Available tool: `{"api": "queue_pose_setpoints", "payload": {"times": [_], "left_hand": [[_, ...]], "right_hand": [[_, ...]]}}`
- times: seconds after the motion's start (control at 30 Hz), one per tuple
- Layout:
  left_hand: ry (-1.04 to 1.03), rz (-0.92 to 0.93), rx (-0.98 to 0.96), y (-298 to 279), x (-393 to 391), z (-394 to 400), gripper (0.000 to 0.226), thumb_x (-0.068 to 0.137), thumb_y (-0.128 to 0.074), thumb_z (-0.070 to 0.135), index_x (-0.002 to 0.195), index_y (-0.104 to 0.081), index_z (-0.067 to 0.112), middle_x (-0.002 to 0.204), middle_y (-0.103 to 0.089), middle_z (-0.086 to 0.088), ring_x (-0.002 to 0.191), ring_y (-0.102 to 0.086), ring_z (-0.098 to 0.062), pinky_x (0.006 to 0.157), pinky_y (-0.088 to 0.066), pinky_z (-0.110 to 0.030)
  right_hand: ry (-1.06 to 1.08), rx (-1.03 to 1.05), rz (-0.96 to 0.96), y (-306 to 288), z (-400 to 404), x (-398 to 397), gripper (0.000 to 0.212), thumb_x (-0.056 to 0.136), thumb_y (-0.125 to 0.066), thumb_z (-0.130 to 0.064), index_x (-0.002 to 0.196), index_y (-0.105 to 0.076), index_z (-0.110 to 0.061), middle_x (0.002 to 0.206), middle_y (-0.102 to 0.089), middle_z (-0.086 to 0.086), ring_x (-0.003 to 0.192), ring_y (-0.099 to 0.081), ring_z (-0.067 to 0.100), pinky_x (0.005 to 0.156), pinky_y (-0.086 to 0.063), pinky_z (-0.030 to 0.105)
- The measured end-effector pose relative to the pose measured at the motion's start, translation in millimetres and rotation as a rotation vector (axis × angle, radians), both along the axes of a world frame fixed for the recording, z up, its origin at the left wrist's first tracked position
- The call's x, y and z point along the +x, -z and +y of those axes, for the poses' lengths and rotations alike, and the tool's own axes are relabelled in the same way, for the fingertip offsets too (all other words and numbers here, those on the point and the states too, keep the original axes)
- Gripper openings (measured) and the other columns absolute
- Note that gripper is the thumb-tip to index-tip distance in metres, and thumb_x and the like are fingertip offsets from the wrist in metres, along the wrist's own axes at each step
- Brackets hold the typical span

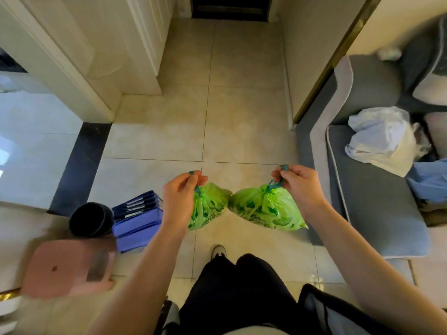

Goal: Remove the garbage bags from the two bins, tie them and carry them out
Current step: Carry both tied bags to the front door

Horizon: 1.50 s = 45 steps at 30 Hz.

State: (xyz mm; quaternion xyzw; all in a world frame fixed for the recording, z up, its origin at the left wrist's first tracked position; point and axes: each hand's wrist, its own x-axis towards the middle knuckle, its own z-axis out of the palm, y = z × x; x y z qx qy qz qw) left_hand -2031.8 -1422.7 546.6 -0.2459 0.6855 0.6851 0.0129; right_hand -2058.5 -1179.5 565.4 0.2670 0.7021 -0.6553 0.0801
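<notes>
Two small green garbage bags hang side by side in front of me above the tiled floor, their sides touching. My left hand (180, 197) pinches the blue drawstring of the left green bag (209, 205). My right hand (300, 187) grips the blue drawstring loop of the right green bag (266, 209). Both bags are drawn closed at the top and look lightly filled. A black round bin (90, 220) stands on the floor to my left; I see no liner in it.
A beige tiled hallway (242, 93) runs ahead to a dark doorway (229, 7). Blue folders (137, 221) and a pink stool (67, 267) sit at the left. A grey sofa (377, 189) with white clothes lines the right. A white door frame (72, 68) stands at the left.
</notes>
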Motion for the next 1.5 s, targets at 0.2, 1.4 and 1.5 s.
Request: {"api": "queue_pose_setpoints", "payload": {"times": [0.2,1.4,1.5], "left_hand": [[0.012,0.022,-0.024,6,-116,-13,0.027,0.097,-0.046,0.005,0.090,-0.068,0.020,0.085,-0.073,-0.001,0.093,-0.069,-0.022,0.094,-0.052,-0.044],[-0.086,-0.004,-0.049,1,-826,-65,0.023,0.096,-0.048,0.010,0.085,-0.068,0.015,0.078,-0.071,-0.004,0.085,-0.068,-0.021,0.096,-0.051,-0.048],[-0.059,0.012,-0.051,2,-890,-61,0.023,0.095,-0.049,0.010,0.083,-0.068,0.016,0.073,-0.072,0.003,0.082,-0.067,-0.019,0.094,-0.051,-0.047]], "right_hand": [[0.087,-0.088,0.041,-2,-7,-116,0.023,0.089,-0.046,0.006,0.083,-0.066,-0.002,0.085,-0.067,0.015,0.081,-0.064,0.024,0.079,-0.053,0.032],[0.155,-0.144,0.060,-3,-51,-843,0.032,0.089,-0.040,0.010,0.074,-0.063,-0.008,0.060,-0.069,0.002,0.056,-0.065,0.010,0.065,-0.057,0.027],[0.149,-0.128,0.095,-13,-50,-897,0.032,0.091,-0.040,0.008,0.075,-0.063,-0.008,0.074,-0.066,0.009,0.063,-0.064,0.013,0.067,-0.057,0.024]]}}
